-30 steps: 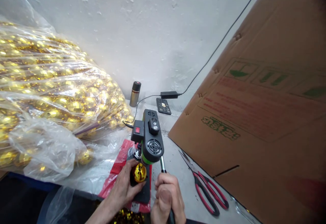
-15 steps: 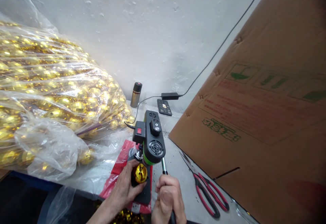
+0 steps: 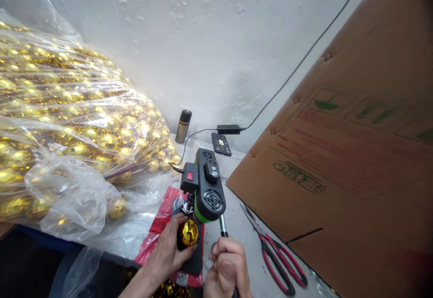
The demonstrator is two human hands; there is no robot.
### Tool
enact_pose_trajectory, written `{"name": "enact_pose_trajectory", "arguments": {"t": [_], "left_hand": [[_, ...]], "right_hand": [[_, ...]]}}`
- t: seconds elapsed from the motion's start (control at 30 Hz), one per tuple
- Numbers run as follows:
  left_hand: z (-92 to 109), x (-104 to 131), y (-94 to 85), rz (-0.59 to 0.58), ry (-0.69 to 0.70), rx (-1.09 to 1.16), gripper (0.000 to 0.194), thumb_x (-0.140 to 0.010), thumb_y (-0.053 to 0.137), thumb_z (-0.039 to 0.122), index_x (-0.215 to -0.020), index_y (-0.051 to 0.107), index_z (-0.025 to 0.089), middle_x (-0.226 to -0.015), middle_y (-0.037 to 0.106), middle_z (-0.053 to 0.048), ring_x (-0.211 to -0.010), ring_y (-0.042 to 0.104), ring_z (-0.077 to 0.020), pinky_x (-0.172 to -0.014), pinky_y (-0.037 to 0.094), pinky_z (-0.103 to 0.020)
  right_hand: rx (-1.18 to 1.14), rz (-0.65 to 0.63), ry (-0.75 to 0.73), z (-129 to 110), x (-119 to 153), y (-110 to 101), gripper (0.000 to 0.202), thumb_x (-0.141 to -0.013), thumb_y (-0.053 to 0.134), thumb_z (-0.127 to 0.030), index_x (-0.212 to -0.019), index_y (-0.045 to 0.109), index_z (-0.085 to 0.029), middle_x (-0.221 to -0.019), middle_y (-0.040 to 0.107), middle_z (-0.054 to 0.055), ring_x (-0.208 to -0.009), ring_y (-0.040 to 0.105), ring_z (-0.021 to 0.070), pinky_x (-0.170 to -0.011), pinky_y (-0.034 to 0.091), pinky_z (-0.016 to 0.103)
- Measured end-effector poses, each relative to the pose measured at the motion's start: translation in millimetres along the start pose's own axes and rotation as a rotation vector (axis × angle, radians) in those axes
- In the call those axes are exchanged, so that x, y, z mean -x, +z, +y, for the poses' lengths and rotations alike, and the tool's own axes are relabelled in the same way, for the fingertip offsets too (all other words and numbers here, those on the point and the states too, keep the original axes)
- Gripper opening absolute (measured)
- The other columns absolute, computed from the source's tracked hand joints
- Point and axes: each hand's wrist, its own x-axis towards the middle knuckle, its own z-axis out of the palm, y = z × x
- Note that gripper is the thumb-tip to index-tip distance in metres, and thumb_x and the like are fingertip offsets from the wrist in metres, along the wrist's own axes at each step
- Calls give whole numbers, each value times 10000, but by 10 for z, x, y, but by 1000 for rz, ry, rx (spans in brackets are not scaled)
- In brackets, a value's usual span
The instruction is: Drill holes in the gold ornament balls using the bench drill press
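Note:
A small bench drill press (image 3: 209,189), black and green with a red switch, stands on a sheet of red plastic (image 3: 154,235). My left hand (image 3: 171,246) grips a shiny gold faceted ball (image 3: 190,233) under the machine's head, over its black base; the ball's underside is hidden. My right hand (image 3: 230,264) is wrapped around the black grip of the machine's lever (image 3: 223,226), whose metal rod shows above my fingers. Whether a drill bit touches the ball is hidden by the head.
A clear plastic bag (image 3: 84,113) full of gold balls fills the left. Red-handled scissors (image 3: 274,253) lie beside a large cardboard box (image 3: 338,144) on the right. Behind the machine are a bottle (image 3: 183,127), a phone (image 3: 221,144) and a power adapter (image 3: 229,129) with its cable.
The whole view has shifted slightly, so things sit a little farther right. Both hands keep their holds on the ball and the lever, with no other clear change.

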Motion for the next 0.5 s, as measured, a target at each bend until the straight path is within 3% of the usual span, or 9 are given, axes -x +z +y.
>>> {"name": "enact_pose_trajectory", "arguments": {"t": [0.33, 0.5], "left_hand": [[12, -9, -17, -16, 25, 7, 537, -792, 796, 204, -1300, 623, 196, -1345, 746, -186, -1255, 739, -375, -1082, 608, -560], [47, -17, -14, -8, -4, 1, 545, -778, 804, 210, -1295, 633, 194, -1322, 757, -184, -1242, 744, -387, -1074, 613, -565]], "right_hand": [[-95, 35, 17, 87, 119, 57, 362, -1084, 401, -216, -725, 439, -234, -723, 448, -46, -558, 432, 109, -558, 392, 263], [-14, 66, 50, 74, 223, 76, 390, -1103, 426, -222, -714, 450, -226, -742, 514, -29, -630, 502, 117, -682, 443, 285]]}}
